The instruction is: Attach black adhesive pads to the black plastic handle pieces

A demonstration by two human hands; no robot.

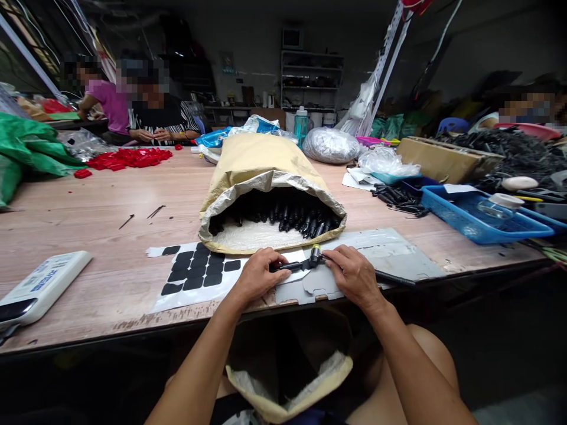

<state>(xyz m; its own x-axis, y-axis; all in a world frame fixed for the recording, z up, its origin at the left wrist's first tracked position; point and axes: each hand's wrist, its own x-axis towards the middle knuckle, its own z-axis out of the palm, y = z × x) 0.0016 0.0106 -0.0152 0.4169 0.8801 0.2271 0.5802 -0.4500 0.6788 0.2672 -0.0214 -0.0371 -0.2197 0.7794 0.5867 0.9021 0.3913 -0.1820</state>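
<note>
Close to the table's front edge, my left hand (259, 274) is closed on a black stick-shaped part (287, 267) pointing right. My right hand (354, 274) pinches at a short black cylinder with a yellowish end (315, 256), which meets or overlaps the stick's tip; whether they are joined I cannot tell. Both hands are over a grey cardboard sheet (394, 251). Just behind them lies a tan sack (270, 154), its mouth facing me, with many black tubular parts (310, 221) inside. A white sheet of black square stickers (199, 268) is beside my left hand.
A white device (44, 286) lies at the left edge. Red parts (128, 158) are heaped farther back, near two people. To the right stand a blue tray (482, 221) and a cardboard box (443, 159). Another sack (252, 392) gapes at my lap.
</note>
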